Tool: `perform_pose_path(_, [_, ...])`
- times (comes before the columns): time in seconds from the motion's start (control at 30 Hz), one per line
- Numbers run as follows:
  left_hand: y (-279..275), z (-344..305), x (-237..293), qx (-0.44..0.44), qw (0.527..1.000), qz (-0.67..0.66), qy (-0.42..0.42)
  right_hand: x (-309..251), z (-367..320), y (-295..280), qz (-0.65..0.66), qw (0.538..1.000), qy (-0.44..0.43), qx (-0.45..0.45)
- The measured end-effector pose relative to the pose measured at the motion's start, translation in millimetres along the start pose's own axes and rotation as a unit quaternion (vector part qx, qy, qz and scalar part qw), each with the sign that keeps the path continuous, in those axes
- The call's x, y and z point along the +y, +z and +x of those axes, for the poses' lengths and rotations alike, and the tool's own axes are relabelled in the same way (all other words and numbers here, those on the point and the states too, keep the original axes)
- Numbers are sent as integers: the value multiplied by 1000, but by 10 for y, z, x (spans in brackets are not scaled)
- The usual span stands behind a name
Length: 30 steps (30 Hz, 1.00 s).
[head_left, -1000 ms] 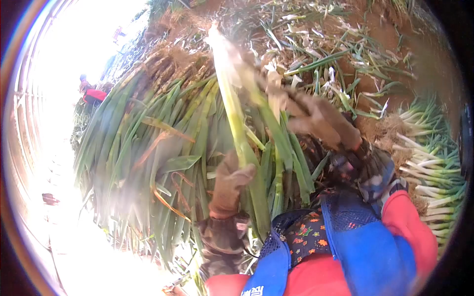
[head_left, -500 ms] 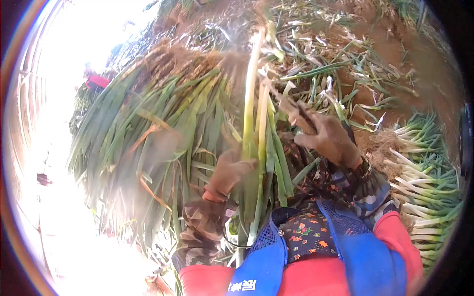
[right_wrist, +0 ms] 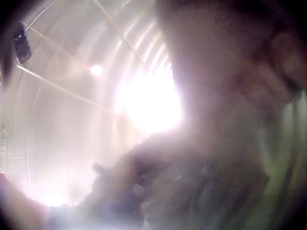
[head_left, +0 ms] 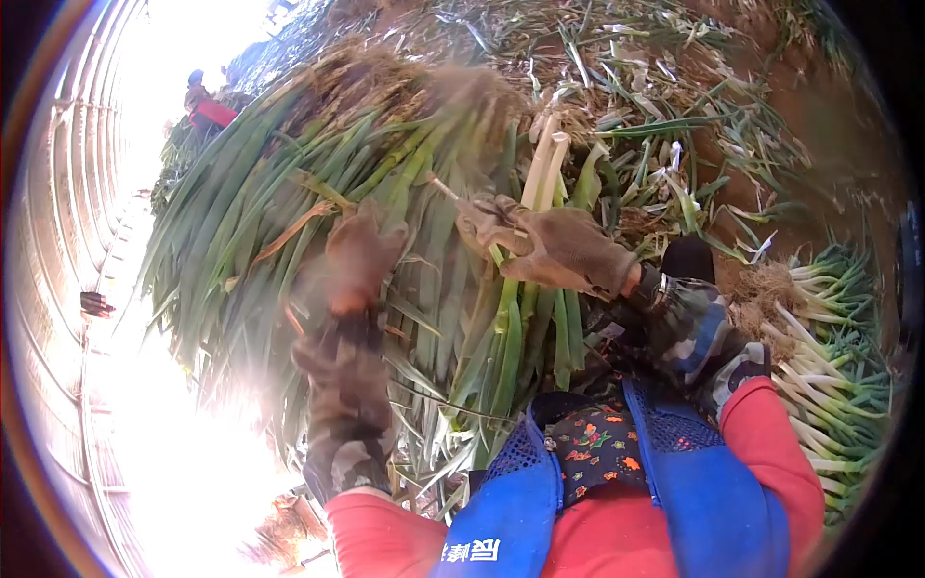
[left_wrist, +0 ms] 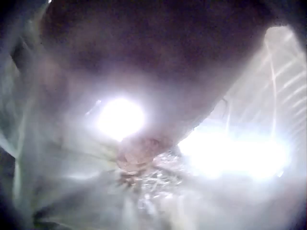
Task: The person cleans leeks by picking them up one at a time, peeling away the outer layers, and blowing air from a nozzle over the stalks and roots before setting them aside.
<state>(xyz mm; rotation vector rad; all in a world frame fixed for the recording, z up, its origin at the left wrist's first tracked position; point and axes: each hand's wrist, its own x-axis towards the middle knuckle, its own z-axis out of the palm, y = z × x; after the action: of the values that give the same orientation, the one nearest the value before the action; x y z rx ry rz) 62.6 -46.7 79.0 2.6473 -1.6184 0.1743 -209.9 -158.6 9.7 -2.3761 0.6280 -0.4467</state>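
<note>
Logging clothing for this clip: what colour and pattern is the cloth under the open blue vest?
Black cloth with orange floral print; clearest in head view.

Brown soil bears a heap of green onions, strewn scraps and a row of white-stemmed onions.

Wall: one, curved, pale and translucent, with close-set arched ribs crossed by straight bars. Ground: bare reddish-brown soil, partly strewn with plant litter. Light: white glare low along the wall, washing out detail. Background figure: one person, partly in red. Dark oblong object: against the wall in the right wrist view, unidentifiable.
</note>
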Motion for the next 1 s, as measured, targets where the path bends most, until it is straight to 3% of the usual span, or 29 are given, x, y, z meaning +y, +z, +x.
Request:
perform_pose_path(0.07, [276,203,-228,-11,989,141,-39,17,10,2,24,998,44,-22])
perform_pose_path(0.17, [385,268,-286,-6,982,186,-16,112,-41,64,45,998,49,-15])
perform_pose_path(0.37, [301,438,-164,-131,974,159,-91,149,-291,184,36,997,55,-44])
perform_pose_path(0.47, [351,304,-277,-100,994,-4,-46,127,-317,118,66,991,96,-64])
perform_pose_path(0.57, [683,3,-290,-52,995,86,21,159,-338,121,77,993,78,-31])
perform_pose_path(0.67, [654,-342,169,-20,1000,-10,9,171,-383,102,60,998,37,2])
perform_pose_path(0.77, [538,-575,408,-73,993,-84,36,106,-439,67,52,998,27,-9])
perform_pose_path(0.87, [623,-804,681,-9,990,-121,66,74,-496,120,49,998,22,-14])
perform_pose_path(0.9, [600,-800,690,-29,989,-127,74,67,-499,134,47,999,16,-11])
perform_pose_path(0.97, [571,-769,712,-66,984,-142,90,65,-433,105,43,997,58,-11])
perform_pose_path(1.0, [545,-698,626,-64,979,-137,139,51,-395,82,40,996,78,-11])
